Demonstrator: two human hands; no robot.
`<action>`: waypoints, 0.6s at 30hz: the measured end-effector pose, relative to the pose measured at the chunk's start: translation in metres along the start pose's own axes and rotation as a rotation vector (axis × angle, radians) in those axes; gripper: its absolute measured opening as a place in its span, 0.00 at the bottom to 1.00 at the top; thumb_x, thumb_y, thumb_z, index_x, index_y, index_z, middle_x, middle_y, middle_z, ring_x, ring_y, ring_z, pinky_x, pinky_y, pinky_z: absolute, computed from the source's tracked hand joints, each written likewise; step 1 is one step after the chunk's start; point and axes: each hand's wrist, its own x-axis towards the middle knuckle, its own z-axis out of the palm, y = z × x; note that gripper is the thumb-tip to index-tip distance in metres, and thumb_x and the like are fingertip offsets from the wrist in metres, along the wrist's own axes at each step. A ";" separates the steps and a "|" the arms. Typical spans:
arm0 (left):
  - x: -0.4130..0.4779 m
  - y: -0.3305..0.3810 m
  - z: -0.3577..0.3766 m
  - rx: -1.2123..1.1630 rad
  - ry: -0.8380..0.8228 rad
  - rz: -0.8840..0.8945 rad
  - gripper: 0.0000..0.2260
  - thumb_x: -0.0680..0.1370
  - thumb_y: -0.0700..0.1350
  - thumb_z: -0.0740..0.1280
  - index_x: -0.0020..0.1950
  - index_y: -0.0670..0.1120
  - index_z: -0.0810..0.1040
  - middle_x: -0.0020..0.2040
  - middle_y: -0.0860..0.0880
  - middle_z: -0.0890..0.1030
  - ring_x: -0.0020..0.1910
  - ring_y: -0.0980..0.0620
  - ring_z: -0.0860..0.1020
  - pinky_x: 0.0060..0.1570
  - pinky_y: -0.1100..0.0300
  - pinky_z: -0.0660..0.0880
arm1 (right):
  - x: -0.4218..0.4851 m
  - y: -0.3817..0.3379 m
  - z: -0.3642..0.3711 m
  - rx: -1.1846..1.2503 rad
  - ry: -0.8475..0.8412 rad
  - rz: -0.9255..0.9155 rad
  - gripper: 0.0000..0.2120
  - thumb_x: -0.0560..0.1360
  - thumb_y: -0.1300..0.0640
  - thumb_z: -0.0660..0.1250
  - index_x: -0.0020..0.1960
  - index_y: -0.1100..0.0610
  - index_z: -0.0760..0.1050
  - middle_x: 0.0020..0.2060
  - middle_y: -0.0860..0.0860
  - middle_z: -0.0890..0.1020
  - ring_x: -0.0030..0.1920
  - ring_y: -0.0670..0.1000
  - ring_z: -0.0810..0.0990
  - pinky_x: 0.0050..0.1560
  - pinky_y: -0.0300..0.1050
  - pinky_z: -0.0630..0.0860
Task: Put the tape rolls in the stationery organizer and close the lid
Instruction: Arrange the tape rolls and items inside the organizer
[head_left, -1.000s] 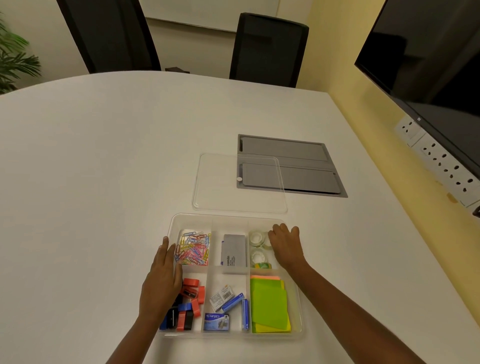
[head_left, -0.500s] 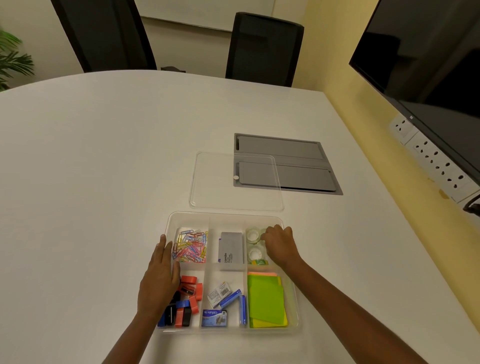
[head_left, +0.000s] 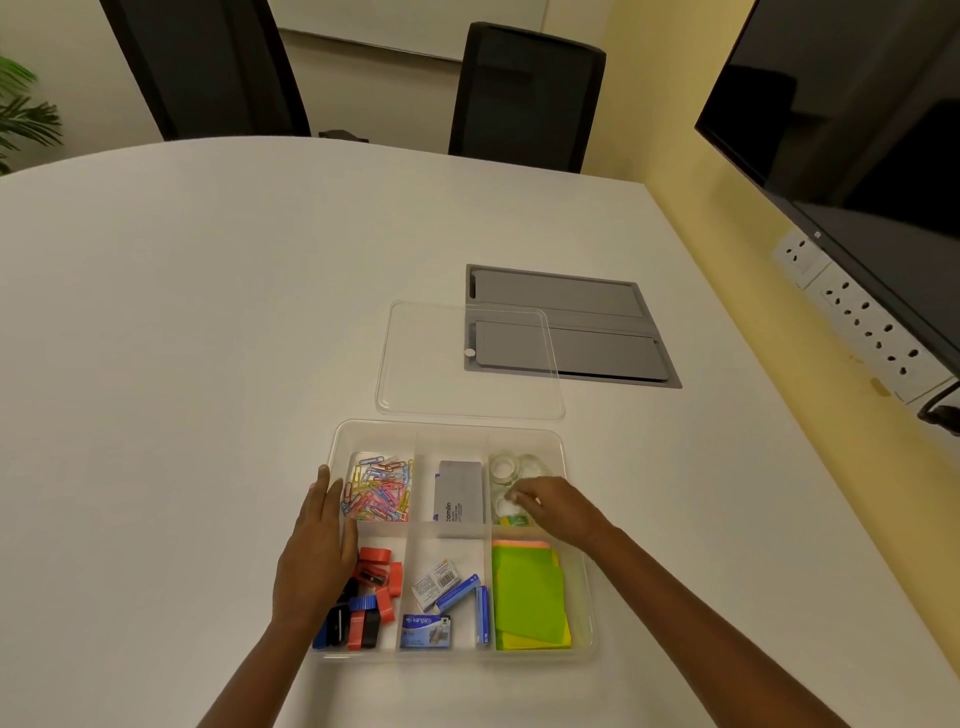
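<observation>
The clear stationery organizer (head_left: 577, 545) stands open on the white counter (head_left: 182, 364), and the tape rolls (head_left: 506, 467) already lie in its far right compartment. I count two rolls for sure, one behind the other; a third at the back right is possible, but the clear plastic makes it hard to tell. The right hand (head_left: 558, 506) is over this compartment, with its fingers (head_left: 519, 498) curled down onto the nearer roll. Whether they pinch it or only touch it, I cannot tell. The left hand (head_left: 317, 551) lies flat and open on the left wall of the organizer, holding nothing, only steadying it.

The one lid (head_left: 415, 364) lies flat on the counter just behind the organizer, away from the person, its long side parallel to the back wall of the organizer. It partly covers a grey cable hatch (head_left: 597, 322). In my judgement the right hand is a little nearer to it, and both hands must reach forward to bring it back over the six compartments.
</observation>
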 end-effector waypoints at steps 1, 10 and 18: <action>0.000 0.000 0.000 0.002 0.001 0.003 0.21 0.79 0.44 0.57 0.72 0.44 0.59 0.76 0.46 0.57 0.73 0.45 0.61 0.64 0.45 0.69 | -0.003 0.000 -0.001 0.015 -0.067 -0.005 0.13 0.79 0.60 0.60 0.55 0.66 0.79 0.54 0.62 0.83 0.54 0.60 0.80 0.55 0.51 0.75; -0.001 0.001 -0.001 0.013 0.006 0.004 0.21 0.79 0.43 0.57 0.71 0.44 0.60 0.76 0.45 0.57 0.73 0.44 0.62 0.63 0.44 0.71 | 0.003 -0.002 -0.029 -0.174 -0.273 0.081 0.15 0.74 0.56 0.69 0.53 0.68 0.77 0.54 0.64 0.81 0.46 0.54 0.76 0.36 0.41 0.65; -0.001 0.001 -0.001 0.022 0.004 0.009 0.21 0.79 0.43 0.58 0.71 0.43 0.60 0.76 0.44 0.58 0.73 0.43 0.63 0.62 0.44 0.71 | 0.003 0.002 -0.014 -0.677 -0.096 -0.014 0.18 0.75 0.74 0.54 0.60 0.63 0.73 0.62 0.60 0.73 0.63 0.59 0.70 0.55 0.53 0.68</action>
